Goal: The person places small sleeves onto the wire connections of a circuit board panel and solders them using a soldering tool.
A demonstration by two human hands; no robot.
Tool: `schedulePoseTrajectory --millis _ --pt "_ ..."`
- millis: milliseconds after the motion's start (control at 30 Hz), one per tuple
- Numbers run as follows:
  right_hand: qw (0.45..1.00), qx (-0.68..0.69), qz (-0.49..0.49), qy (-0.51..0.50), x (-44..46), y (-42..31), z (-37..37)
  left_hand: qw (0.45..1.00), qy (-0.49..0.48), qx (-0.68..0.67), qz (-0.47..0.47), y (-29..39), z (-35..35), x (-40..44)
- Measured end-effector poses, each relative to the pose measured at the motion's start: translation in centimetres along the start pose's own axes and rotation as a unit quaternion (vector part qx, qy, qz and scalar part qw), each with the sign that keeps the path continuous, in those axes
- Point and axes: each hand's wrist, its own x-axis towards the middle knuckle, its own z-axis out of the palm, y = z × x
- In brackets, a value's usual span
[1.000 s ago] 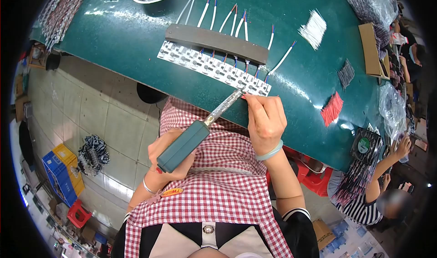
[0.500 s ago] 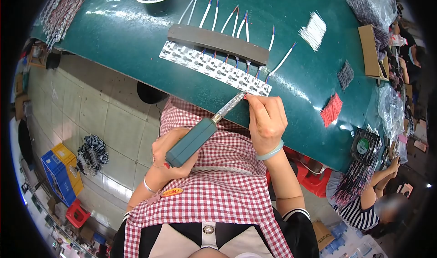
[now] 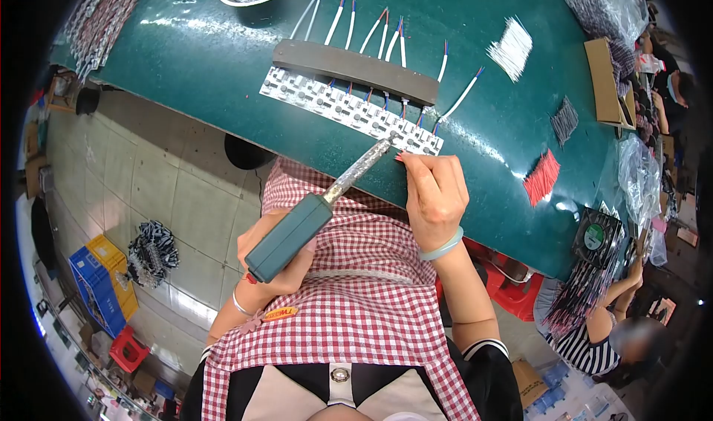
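Observation:
My left hand [image 3: 276, 251] is wrapped round the green box-shaped handle of a soldering iron [image 3: 290, 237]. Its metal barrel slants up to the right, and the tip is at the lower edge of a white strip of small circuit boards [image 3: 327, 107]; whether it touches cannot be made out. My right hand [image 3: 437, 198] is closed in a pinch just below the strip's right end. A bit of red wire [image 3: 400, 156] pokes out from its fingertips. A dark bar [image 3: 356, 72] lies along the strip, with white-sleeved wires [image 3: 395, 43] sticking out behind it.
On the green table [image 3: 215, 72] lie bundles of white wires [image 3: 511, 49], grey wires [image 3: 565, 121] and red wires [image 3: 542, 178]. A white bowl [image 3: 260, 0] stands at the back. A small fan [image 3: 592, 237] sits at the right edge, near a co-worker in a striped top [image 3: 587, 343].
The soldering iron's tip has moved up and left, away from the red wire to the board strip, while its handle shifted left and slightly down. My right hand has hardly moved.

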Motion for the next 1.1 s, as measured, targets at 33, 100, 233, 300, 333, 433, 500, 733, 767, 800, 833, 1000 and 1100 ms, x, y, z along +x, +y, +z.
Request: schedulePoseTrajectory --millis 33,100,233,300,333,433,500,733,767,800,833,1000,1100 --pt "1.000 0.000 0.001 0.000 0.0 0.0 0.0 1.000 -0.001 0.000 -0.001 0.0 0.0 0.0" --pt "1.000 0.000 0.003 0.000 0.0 0.0 0.0 1.000 -0.003 -0.001 -0.002 0.1 -0.1 0.0" --pt "1.000 0.005 0.005 0.002 0.1 -0.1 -0.1 1.000 -0.011 -0.023 -0.010 -0.2 0.5 0.0" --pt "1.000 0.006 0.008 0.002 0.1 0.0 -0.1 0.999 -0.005 -0.036 -0.010 -0.3 1.0 0.0" --pt "1.000 0.007 0.007 0.003 0.0 0.0 -0.1 0.999 -0.008 -0.034 -0.015 -0.3 1.0 0.0" --pt "1.000 0.009 0.004 0.005 -0.1 0.2 0.0 0.999 -0.016 -0.028 -0.024 -0.4 1.2 -0.1" --pt "1.000 0.012 0.004 0.005 0.0 0.2 0.0 0.999 -0.018 -0.023 -0.022 -0.5 1.3 -0.1" --pt "1.000 0.011 0.003 0.004 -0.1 0.3 0.1 0.999 -0.014 -0.019 -0.028 -0.2 1.0 0.0" --pt "1.000 0.011 0.004 0.004 -0.1 0.2 0.0 0.999 -0.007 -0.022 -0.030 -0.2 0.9 0.0" --pt "1.000 0.011 0.004 0.003 -0.1 0.2 0.0 0.999 0.001 -0.026 -0.033 -0.1 0.8 0.0" --pt "1.000 0.010 0.006 0.002 0.0 0.2 0.0 1.000 -0.001 -0.009 -0.013 -0.1 0.4 0.2" --pt "1.000 0.009 0.006 0.003 0.0 0.1 0.0 0.992 0.094 0.086 -0.003 -0.8 -2.8 1.6" --pt "1.000 0.004 0.005 -0.001 0.0 -0.1 -0.2 0.966 0.200 0.154 -0.052 1.3 -5.3 3.0"
